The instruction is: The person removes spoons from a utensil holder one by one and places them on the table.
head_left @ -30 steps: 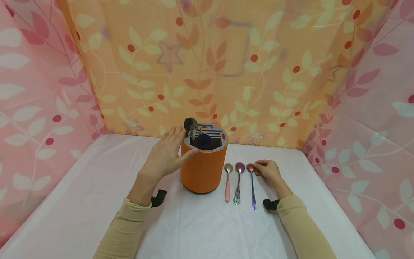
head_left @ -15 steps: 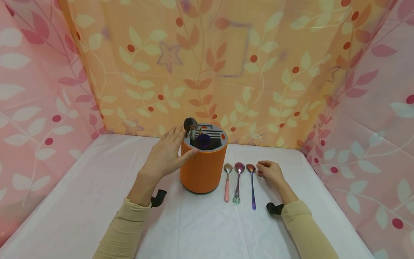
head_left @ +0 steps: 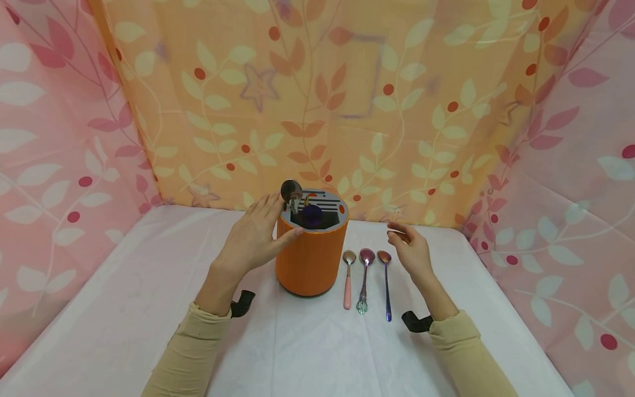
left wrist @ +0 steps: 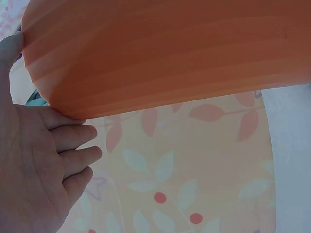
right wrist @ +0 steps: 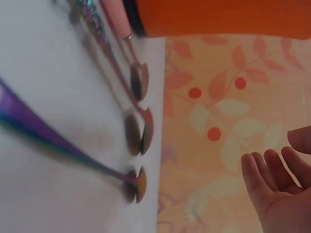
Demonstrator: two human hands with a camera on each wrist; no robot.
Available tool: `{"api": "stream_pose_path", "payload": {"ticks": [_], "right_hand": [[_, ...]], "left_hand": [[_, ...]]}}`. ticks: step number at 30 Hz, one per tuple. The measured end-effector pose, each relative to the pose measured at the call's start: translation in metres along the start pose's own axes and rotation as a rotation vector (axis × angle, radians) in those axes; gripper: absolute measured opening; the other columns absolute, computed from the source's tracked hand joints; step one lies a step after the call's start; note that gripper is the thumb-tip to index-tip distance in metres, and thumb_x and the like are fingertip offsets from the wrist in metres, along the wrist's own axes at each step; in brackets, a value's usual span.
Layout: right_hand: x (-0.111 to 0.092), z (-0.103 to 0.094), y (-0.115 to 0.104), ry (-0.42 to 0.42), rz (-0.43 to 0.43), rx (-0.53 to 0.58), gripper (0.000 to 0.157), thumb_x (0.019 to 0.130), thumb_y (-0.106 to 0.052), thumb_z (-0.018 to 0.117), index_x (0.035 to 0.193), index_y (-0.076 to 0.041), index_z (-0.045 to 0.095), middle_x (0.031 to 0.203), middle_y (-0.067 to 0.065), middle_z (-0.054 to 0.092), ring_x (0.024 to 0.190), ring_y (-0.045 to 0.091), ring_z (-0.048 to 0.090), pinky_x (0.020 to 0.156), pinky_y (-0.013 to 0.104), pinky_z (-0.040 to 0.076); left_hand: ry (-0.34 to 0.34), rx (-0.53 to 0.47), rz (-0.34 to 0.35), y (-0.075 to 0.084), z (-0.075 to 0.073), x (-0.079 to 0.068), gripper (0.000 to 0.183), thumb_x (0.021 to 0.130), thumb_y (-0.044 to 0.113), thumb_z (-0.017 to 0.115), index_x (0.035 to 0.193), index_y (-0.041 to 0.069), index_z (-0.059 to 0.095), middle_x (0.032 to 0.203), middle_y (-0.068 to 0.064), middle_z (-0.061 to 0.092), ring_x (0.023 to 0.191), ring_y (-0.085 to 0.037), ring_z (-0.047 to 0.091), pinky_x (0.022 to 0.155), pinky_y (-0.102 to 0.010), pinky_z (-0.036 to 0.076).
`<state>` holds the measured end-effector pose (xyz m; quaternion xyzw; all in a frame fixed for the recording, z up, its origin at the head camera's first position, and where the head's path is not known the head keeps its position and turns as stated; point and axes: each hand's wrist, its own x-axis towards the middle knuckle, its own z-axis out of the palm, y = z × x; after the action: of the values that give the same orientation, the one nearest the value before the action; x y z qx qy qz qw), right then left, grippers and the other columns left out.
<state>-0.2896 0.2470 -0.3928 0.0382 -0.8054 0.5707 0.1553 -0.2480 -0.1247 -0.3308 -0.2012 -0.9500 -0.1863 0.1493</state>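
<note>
An orange cylindrical utensil holder (head_left: 310,264) with a slotted grey top stands upright on the white table. My left hand (head_left: 252,237) rests against its left side near the rim, fingers and thumb extended; the left wrist view shows the fingertips touching the orange wall (left wrist: 146,58). Three spoons lie in a row right of the holder: a pink-handled spoon (head_left: 348,292), a spoon with an ornate handle (head_left: 364,281) and a long purple-blue spoon (head_left: 387,292). My right hand (head_left: 415,253), fingers loosely bent and holding nothing, hovers beside the bowl of the purple-blue spoon.
A shiny spoon-like bowl (head_left: 291,190) sticks up from the holder's top, with a dark purple round piece (head_left: 312,215) in front of it. Patterned cloth walls (head_left: 322,110) enclose the white table (head_left: 307,347) at the back and both sides.
My right hand has let go of the purple-blue spoon's bowl, drawn slightly right, then lifted up and away from the table. The spoons and my left hand look unmoved.
</note>
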Motion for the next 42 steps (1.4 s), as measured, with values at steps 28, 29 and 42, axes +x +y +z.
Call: {"api": "stream_pose_path", "payload": {"ticks": [28, 29, 42], "right_hand": [[-0.037, 0.090, -0.113, -0.085, -0.763, 0.027, 0.037, 0.090, 0.009, 0.076, 0.126, 0.004, 0.069, 0.123, 0.017, 0.069, 0.102, 0.034, 0.068, 0.090, 0.049, 0.060], [-0.037, 0.092, -0.114, -0.083, -0.770, 0.011, 0.037, 0.091, 0.008, 0.076, 0.126, 0.003, 0.069, 0.124, 0.016, 0.069, 0.103, 0.032, 0.068, 0.091, 0.046, 0.060], [-0.041, 0.107, -0.126, -0.063, -0.750, -0.014, 0.028, 0.096, -0.004, 0.076, 0.123, -0.004, 0.073, 0.108, 0.011, 0.072, 0.085, 0.019, 0.070, 0.070, 0.034, 0.064]], "left_hand": [[0.008, 0.000, 0.005, 0.000, -0.001, 0.000, 0.099, 0.100, 0.074, 0.043, 0.164, 0.002, 0.025, 0.170, -0.019, 0.023, 0.159, -0.036, 0.016, 0.129, -0.052, 0.016], [0.008, 0.000, 0.006, 0.000, -0.001, 0.000, 0.099, 0.100, 0.075, 0.043, 0.164, 0.002, 0.025, 0.170, -0.019, 0.023, 0.159, -0.036, 0.016, 0.129, -0.052, 0.016], [0.006, -0.004, 0.005, 0.000, -0.001, 0.001, 0.100, 0.099, 0.076, 0.042, 0.164, 0.003, 0.024, 0.171, -0.017, 0.022, 0.159, -0.036, 0.016, 0.129, -0.052, 0.016]]}}
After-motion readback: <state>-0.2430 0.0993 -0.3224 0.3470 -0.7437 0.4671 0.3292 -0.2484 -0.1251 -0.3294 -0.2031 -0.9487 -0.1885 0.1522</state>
